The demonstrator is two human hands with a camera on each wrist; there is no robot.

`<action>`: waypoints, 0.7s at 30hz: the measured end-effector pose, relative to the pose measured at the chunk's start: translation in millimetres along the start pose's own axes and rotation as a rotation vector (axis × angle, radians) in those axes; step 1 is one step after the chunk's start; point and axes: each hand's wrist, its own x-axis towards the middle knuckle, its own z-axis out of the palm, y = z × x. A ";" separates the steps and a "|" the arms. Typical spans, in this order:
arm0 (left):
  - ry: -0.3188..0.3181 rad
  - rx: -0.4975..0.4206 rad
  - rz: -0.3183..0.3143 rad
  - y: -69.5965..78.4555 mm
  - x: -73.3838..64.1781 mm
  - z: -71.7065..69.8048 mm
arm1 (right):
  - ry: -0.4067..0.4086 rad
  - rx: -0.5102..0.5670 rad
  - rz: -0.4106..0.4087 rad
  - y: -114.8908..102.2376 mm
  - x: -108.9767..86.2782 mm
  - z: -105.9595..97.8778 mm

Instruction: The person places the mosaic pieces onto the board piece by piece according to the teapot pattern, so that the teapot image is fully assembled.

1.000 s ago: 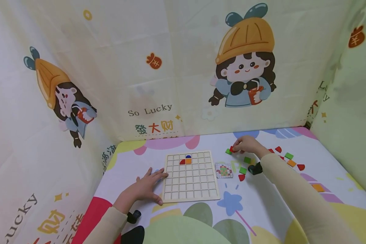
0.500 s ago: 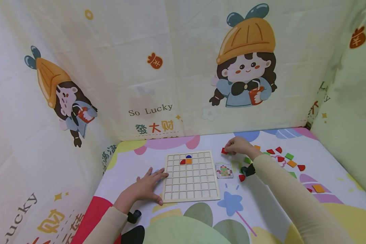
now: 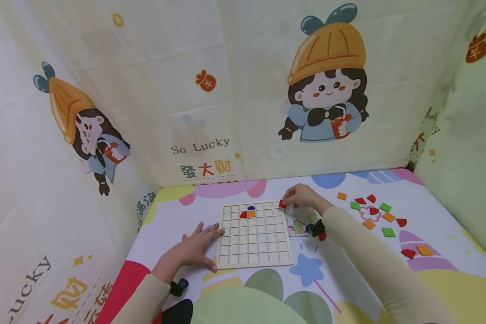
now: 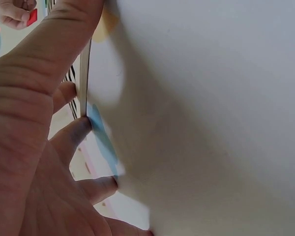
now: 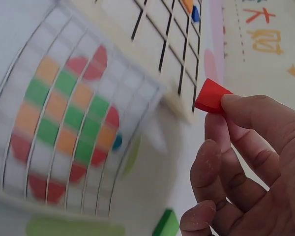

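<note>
A wooden grid board (image 3: 263, 245) lies on the table. Near its far side sit a blue half-round tile (image 3: 251, 208), an orange square tile (image 3: 251, 213) and a red tile (image 3: 244, 215) with a curved side. Fingers spread, my left hand (image 3: 194, 249) rests along the board's left edge; the left wrist view shows thumb and fingertips (image 4: 81, 125) at that edge. My right hand (image 3: 303, 198) pinches a red quarter-round tile (image 5: 211, 96) between thumb and finger, held at the board's far right corner. A printed pattern card (image 3: 296, 228) lies right of the board, partly covered by the right wrist's camera.
Loose tiles are scattered on the right of the table, among them an orange square (image 3: 342, 196), a green square (image 3: 388, 232) and a red quarter-round (image 3: 408, 254). Another green tile (image 5: 167, 223) lies below the right hand. A printed cloth wall (image 3: 259, 112) stands behind.
My right hand has moved left with the red quarter-round tile, from beside the loose tiles to the board's far right corner. The left hand has stayed in place.
</note>
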 end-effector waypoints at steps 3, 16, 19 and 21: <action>0.001 0.000 0.003 -0.1 0.8 0.1 | -0.003 0.008 -0.010 -5.8 2.6 7.5; -0.001 -0.003 -0.001 -3.2 2.5 2.6 | -0.007 0.017 0.002 -35.2 9.3 43.8; -0.001 0.006 -0.004 -2.8 2.5 2.2 | 0.002 0.033 0.010 -38.0 13.1 50.1; 0.007 0.007 -0.001 -2.8 2.1 2.3 | 0.006 0.033 0.003 -39.4 16.1 53.7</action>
